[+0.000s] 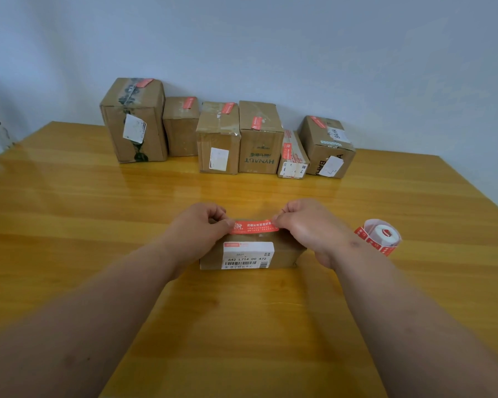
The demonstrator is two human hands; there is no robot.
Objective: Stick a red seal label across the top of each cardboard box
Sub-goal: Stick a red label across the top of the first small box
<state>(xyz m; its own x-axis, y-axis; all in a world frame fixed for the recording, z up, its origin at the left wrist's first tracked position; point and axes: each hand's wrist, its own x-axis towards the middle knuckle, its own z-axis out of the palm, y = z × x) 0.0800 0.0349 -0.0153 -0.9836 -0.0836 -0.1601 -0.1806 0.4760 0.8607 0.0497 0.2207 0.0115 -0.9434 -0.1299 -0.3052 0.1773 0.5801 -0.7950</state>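
- Red seal label, center of frame: a strip stretched horiz. w/ white print on it, held just over the top of the near cardboard box. Can't tell if it touches the box top yet.
- Left hand, left of center: fingers curled, thumb + fingertips pinching the label's left end.
- Right hand, right of center: fingers curled too, pinching the label's right end. Heel of the hand sits at the box's right edge.
- Near box: low, flat, lies on the wooden table between both hands. White shipping sticker w/ barcode and the no. "642 L714 00 472" on the side facing the camera.
- Both forearms run in from the bottom corners of the frame, bare.
- Label roll, right of center: lying on the table just right of the right wrist, apart from the box; clear backing, red labels trailing off it.
- Row of six boxes along the table's far edge, upper middle of frame, against the pale wall. Each already has a red label on top.
- Tallest box at the row's left end, w/ dark-printed tape and a white sticker on its front.
- Box marked "HYNAUT" (upside down) mid-row; smallest, flat one just right of it; box at the right end turned at an angle.
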